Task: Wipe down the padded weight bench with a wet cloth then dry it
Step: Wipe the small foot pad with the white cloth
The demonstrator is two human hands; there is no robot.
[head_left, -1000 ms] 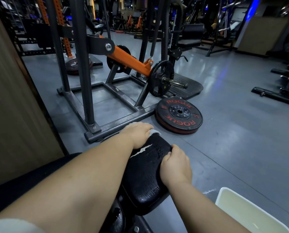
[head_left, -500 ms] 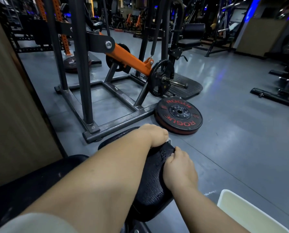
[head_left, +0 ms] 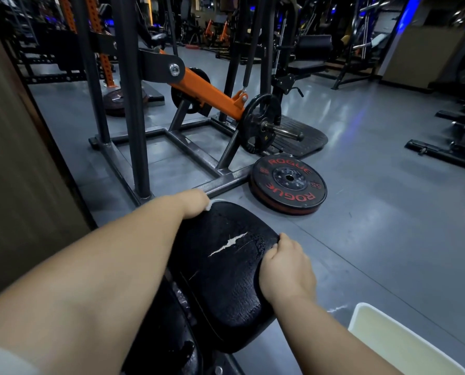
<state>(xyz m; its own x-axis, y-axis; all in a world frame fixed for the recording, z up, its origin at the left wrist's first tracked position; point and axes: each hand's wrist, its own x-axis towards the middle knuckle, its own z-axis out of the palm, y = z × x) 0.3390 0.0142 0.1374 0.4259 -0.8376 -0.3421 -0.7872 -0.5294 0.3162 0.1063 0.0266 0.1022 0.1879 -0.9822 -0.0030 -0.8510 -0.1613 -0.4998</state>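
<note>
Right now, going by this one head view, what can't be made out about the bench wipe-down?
All in the head view:
Cloth: only a pale corner shows; the left hand gripping it covers the rest, so wet or dry is unclear.
Right hand: fingertips hidden, curled against the bench pad edge.
White tub: cut off by the bottom edge; contents unseen.
Rest of the bench: mostly hidden under the left forearm.

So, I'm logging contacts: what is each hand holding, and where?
Left hand holds a white cloth at the far end of the pad; right hand grips its right edge.
</note>
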